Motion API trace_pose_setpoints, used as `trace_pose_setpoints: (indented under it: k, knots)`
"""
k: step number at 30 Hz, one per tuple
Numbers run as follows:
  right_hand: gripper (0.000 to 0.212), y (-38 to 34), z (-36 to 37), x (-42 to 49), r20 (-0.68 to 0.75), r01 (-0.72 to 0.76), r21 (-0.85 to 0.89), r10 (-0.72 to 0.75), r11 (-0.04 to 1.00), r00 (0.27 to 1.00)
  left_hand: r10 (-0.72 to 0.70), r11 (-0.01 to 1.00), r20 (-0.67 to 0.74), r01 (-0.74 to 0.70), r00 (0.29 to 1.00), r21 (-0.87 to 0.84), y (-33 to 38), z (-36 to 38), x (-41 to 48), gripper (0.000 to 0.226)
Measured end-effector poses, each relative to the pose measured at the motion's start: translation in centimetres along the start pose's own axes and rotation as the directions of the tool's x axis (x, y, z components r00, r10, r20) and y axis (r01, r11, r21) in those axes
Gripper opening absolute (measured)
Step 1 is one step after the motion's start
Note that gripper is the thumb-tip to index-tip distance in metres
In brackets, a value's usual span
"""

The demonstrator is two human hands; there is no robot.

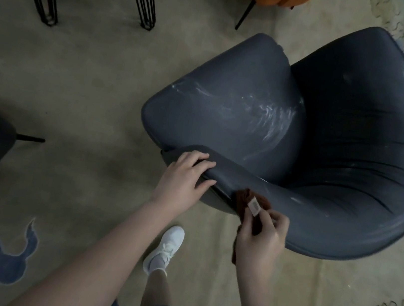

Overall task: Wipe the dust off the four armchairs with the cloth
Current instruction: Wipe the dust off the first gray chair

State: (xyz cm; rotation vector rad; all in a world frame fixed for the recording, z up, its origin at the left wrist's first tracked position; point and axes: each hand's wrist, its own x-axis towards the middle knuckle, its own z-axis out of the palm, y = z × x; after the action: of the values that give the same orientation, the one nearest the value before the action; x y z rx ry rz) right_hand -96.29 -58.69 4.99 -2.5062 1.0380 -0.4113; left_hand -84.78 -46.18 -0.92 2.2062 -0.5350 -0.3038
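- The dark grey leather armchair [303, 131] stands on the beige patterned carpet [76, 76], with pale dust streaks on its seat cushion.
- The left hand [187, 176] grips the front end of the near armrest, fingers curled over it.
- The right hand [262, 232] pinches the brown cloth [246, 198] with a white tag, pressed on the same armrest's outer edge.
- A white sneaker [165, 249] is just beside the armchair.

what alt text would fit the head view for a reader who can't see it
Seen from above, a person's right hand holds a brown cloth against the near armrest of a dark grey armchair while the left hand grips the armrest's front end. White dust streaks mark the seat.
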Motion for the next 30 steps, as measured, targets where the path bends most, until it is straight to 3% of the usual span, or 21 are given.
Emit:
trace_pose_setpoints:
  k: [3,9,15,18,20,24,27,30]
  knots:
    - [0.017,0.0,-0.6,1.5,-0.042,-0.085,0.045,0.087,0.995,0.995,-0.021,1.000,-0.017,0.021,1.000,0.007,0.3,0.2,0.0,0.040]
    - [0.014,-1.2,1.4,1.8,0.065,0.078,0.006,-0.078,0.997,0.995,-0.038,0.998,-0.068,0.042,0.997,0.055,1.0,1.1,-0.5,0.039]
    - [0.014,1.6,-0.6,3.8,0.037,0.065,-0.046,-0.063,0.997,0.997,-0.156,0.981,-0.085,0.164,0.984,0.105,2.7,2.0,-0.6,0.046]
    - [0.015,0.7,0.0,5.3,0.113,0.250,0.003,-0.249,0.968,0.962,-0.229,0.962,-0.145,0.246,0.963,0.116,3.8,3.1,-0.4,0.049]
    - [0.015,2.2,-0.3,5.7,0.193,0.366,0.005,-0.360,0.931,0.913,-0.290,0.942,-0.199,0.316,0.936,0.111,5.2,4.4,-0.8,0.055]
    - [0.013,6.1,-2.1,6.4,0.206,0.401,-0.021,-0.388,0.916,0.898,-0.406,0.895,-0.301,0.441,0.863,0.058,6.9,5.9,-1.3,0.072]
    - [0.014,7.4,-3.1,8.3,0.192,0.414,0.064,-0.419,0.908,0.888,-0.511,0.841,-0.370,0.541,0.776,-0.026,8.7,7.5,-1.0,0.084]
    - [0.016,7.2,-2.9,9.1,0.255,0.564,0.127,-0.577,0.816,0.776,-0.595,0.785,-0.415,0.608,0.688,-0.119,9.3,8.6,-0.7,0.091]
